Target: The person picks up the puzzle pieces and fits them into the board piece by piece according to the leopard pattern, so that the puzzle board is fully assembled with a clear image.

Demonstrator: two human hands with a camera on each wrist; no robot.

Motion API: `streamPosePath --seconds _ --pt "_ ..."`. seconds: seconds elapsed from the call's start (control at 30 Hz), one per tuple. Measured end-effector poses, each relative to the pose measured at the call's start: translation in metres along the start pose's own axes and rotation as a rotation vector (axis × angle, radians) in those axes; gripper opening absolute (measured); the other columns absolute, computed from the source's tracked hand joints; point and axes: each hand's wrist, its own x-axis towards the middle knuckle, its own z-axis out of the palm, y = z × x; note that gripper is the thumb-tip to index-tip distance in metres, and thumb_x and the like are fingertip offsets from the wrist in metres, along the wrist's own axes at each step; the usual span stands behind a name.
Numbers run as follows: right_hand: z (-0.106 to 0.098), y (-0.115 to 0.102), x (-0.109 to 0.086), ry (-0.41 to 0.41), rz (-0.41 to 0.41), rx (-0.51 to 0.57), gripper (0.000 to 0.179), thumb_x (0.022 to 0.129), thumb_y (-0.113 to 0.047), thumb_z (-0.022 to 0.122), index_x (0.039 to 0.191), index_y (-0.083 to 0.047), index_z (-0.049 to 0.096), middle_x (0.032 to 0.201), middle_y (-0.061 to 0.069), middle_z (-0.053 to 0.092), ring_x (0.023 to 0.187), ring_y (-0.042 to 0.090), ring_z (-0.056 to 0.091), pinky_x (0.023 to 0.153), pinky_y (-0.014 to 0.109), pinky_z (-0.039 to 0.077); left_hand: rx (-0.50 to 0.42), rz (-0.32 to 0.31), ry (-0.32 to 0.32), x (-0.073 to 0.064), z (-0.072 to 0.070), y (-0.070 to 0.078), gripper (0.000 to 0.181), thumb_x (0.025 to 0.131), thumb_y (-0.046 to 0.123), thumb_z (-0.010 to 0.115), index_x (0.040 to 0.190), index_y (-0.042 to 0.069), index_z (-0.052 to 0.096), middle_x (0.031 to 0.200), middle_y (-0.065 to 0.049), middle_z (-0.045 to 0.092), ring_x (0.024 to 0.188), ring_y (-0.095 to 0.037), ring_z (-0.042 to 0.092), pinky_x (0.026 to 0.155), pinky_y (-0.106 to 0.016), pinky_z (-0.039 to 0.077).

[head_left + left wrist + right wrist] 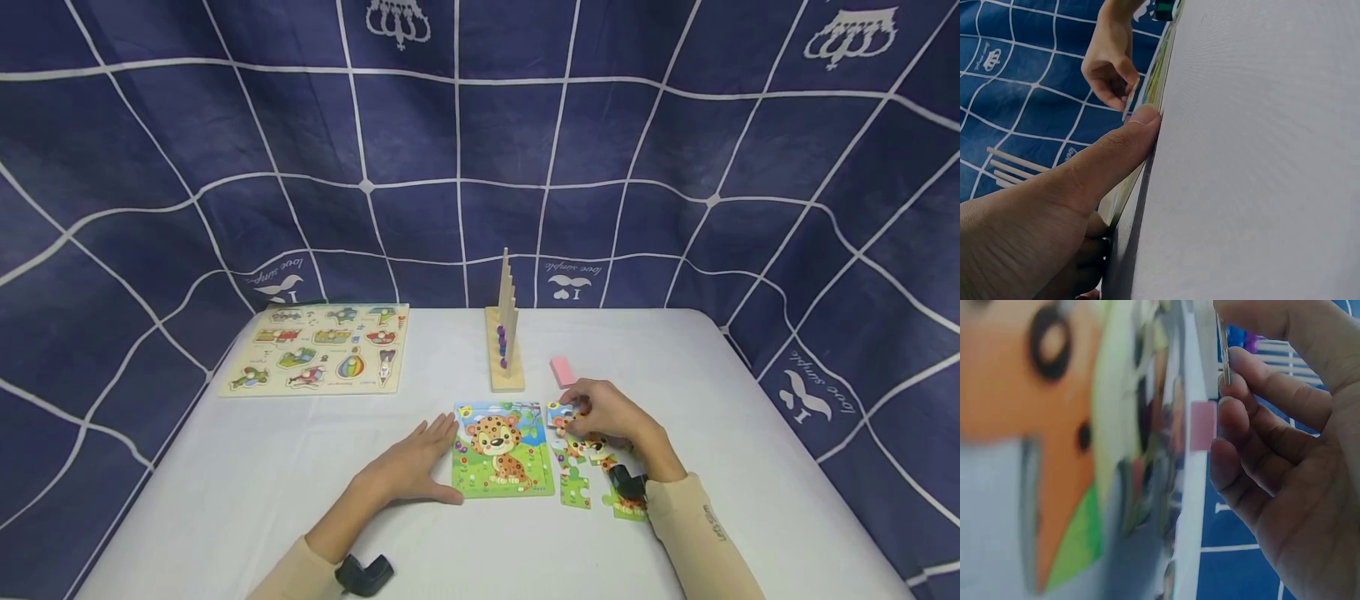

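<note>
A square leopard jigsaw board lies flat on the white table. My left hand rests against its left side, thumb apart from the fingers; the left wrist view shows the thumb at the board's edge. To the right of the board, my right hand pinches a thin jigsaw piece between thumb and fingers. That piece is edge-on in the right wrist view. Loose jigsaw pieces lie below and under this hand, partly hidden by it and the wrist camera.
A pink block lies beyond my right hand. Behind the jigsaw board stands a wooden peg stand with upright rods and purple and blue beads. A vehicle knob puzzle lies at the back left. A blue checked curtain surrounds the table.
</note>
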Motion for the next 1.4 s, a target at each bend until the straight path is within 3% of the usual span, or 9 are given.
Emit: streamPosePath --seconds 0.2,0.5,0.73,0.97,1.4 --pt "0.003 -0.014 0.002 -0.015 -0.091 0.005 0.034 0.073 -0.011 0.078 0.105 -0.006 0.069 0.083 0.003 0.061 0.069 0.011 0.050 0.058 0.021 0.047 -0.007 -0.007 0.005 0.000 0.000 -0.001 0.118 0.067 0.074 0.069 0.151 0.001 0.029 0.162 -0.013 0.020 0.152 -0.027 0.017 0.125 -0.044 0.018" --pt "0.013 -0.037 0.014 -0.035 -0.157 -0.023 0.030 0.075 -0.013 0.078 0.104 -0.008 0.070 0.082 0.004 0.061 0.069 0.010 0.049 0.058 0.020 0.047 0.024 -0.001 0.008 0.001 0.002 -0.001 0.119 0.067 0.077 0.067 0.151 0.001 0.030 0.162 -0.013 0.020 0.152 -0.027 0.018 0.125 -0.043 0.019" --pt "0.025 -0.054 0.026 -0.107 -0.146 -0.042 0.032 0.077 -0.017 0.079 0.106 -0.007 0.071 0.094 0.001 0.064 0.074 0.011 0.053 0.062 0.019 0.049 0.023 -0.006 0.008 0.001 0.001 -0.002 0.119 0.066 0.076 0.068 0.151 0.002 0.030 0.162 -0.013 0.021 0.152 -0.026 0.018 0.125 -0.043 0.019" --pt "0.042 -0.066 0.039 -0.142 -0.171 -0.097 0.032 0.078 -0.019 0.079 0.108 -0.007 0.072 0.096 0.000 0.065 0.076 0.008 0.054 0.065 0.019 0.051 0.025 -0.001 0.005 0.001 0.002 -0.001 0.117 0.068 0.076 0.067 0.151 0.002 0.031 0.162 -0.013 0.022 0.152 -0.026 0.019 0.125 -0.044 0.019" --pt "0.058 -0.088 0.057 -0.130 -0.141 -0.206 0.033 0.078 -0.022 0.081 0.106 -0.007 0.074 0.099 0.000 0.068 0.079 0.009 0.057 0.074 0.026 0.053 0.036 0.011 0.011 -0.002 0.001 0.000 0.115 0.069 0.074 0.068 0.151 0.002 0.032 0.162 -0.012 0.023 0.152 -0.026 0.019 0.125 -0.044 0.019"
